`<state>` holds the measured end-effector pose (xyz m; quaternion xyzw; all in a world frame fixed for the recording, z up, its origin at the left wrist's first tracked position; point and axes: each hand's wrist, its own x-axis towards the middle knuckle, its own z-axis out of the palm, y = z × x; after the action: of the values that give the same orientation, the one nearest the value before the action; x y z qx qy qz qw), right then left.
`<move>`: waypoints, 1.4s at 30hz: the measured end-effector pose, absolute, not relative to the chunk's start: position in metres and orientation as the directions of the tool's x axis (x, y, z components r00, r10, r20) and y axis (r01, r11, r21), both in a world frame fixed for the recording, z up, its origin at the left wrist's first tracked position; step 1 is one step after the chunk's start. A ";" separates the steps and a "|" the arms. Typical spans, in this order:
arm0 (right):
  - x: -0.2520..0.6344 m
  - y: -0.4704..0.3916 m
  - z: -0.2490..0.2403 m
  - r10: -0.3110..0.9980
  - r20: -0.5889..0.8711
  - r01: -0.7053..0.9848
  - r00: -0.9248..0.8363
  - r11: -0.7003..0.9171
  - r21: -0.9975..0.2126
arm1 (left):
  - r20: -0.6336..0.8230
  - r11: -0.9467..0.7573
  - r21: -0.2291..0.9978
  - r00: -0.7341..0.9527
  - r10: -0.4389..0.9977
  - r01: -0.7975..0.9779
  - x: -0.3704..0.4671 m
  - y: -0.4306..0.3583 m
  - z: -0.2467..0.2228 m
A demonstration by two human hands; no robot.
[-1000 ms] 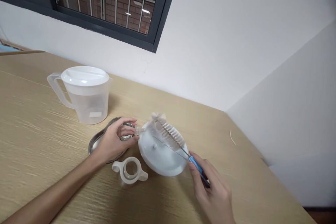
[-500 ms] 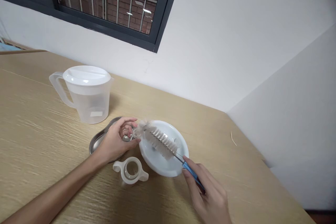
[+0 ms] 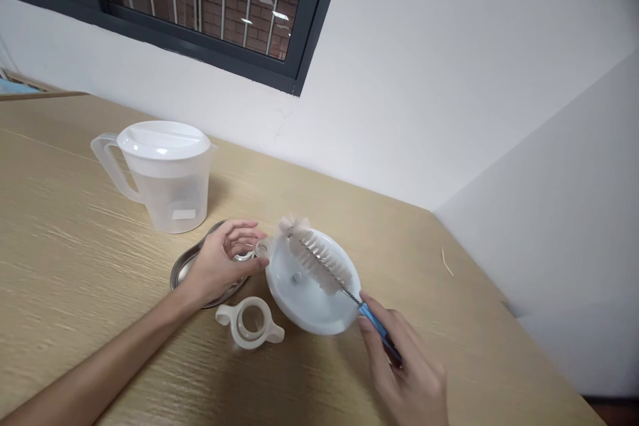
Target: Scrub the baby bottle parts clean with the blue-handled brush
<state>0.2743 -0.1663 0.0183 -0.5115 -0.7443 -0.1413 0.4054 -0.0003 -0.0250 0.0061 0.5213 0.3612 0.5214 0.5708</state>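
Note:
My right hand (image 3: 407,363) grips the blue handle of a bottle brush (image 3: 322,259), whose white bristles are over the bowl. Between the fingers and thumb of my left hand (image 3: 230,259) is a small clear ring-shaped piece (image 3: 262,249), at the bowl's left rim; what kind of part it is I cannot make out. The white bowl (image 3: 319,326) seems to hold water and a small object at the bottom. In front of it stands a clear bottle-like container with a two-handled collar (image 3: 252,323). A metal kidney dish (image 3: 178,266) lies partly hidden under my left hand.
A translucent lidded pitcher (image 3: 172,193) with some liquid stands at the back left. A thin pale strip (image 3: 446,261) lies on the wooden table (image 3: 479,346) at the right. The wall and a barred window (image 3: 224,6) rise behind the table.
The brush tip has come away from the small clear piece, moving up and to the right with my right hand. My left hand still holds the piece, now turned with its round opening showing.

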 end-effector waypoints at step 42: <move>0.280 -0.167 0.009 0.652 0.716 0.841 -0.248 0.512 -0.175 | 0.047 -0.003 0.986 0.258 0.965 -0.167 -0.007 -0.026 0.013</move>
<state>0.2805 -0.1669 0.0094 -0.4784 -0.7802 -0.1229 0.3837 -0.0071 -0.0258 0.0127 0.5246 0.3804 0.4758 0.5947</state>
